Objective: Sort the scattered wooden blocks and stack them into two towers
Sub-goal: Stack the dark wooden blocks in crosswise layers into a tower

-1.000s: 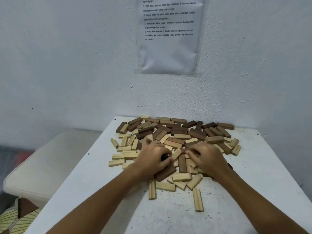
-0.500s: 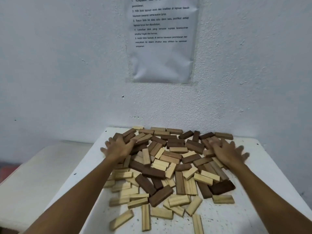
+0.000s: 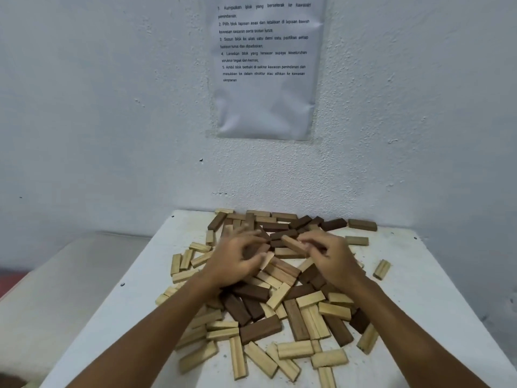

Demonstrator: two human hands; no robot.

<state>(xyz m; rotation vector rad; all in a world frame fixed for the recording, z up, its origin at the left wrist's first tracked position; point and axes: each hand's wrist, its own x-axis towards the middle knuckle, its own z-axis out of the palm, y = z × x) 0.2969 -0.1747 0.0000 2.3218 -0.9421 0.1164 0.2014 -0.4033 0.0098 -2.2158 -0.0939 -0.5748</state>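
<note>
Tabletop point(image 3: 436, 289): blurred left fingers point(image 3: 246, 233) hide blocks point(image 3: 260, 329).

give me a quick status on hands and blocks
Right hand pinches a light wooden block; left hand blurred over the scattered light and dark wooden blocks. No towers yet. Nothing blocking on the white table.

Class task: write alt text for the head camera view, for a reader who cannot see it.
Two bare hands work in a scattered pile of light and dark wooden blocks on a white table; the right hand pinches a light block, the left hand is blurred. A printed sheet hangs on the wall behind.
</note>
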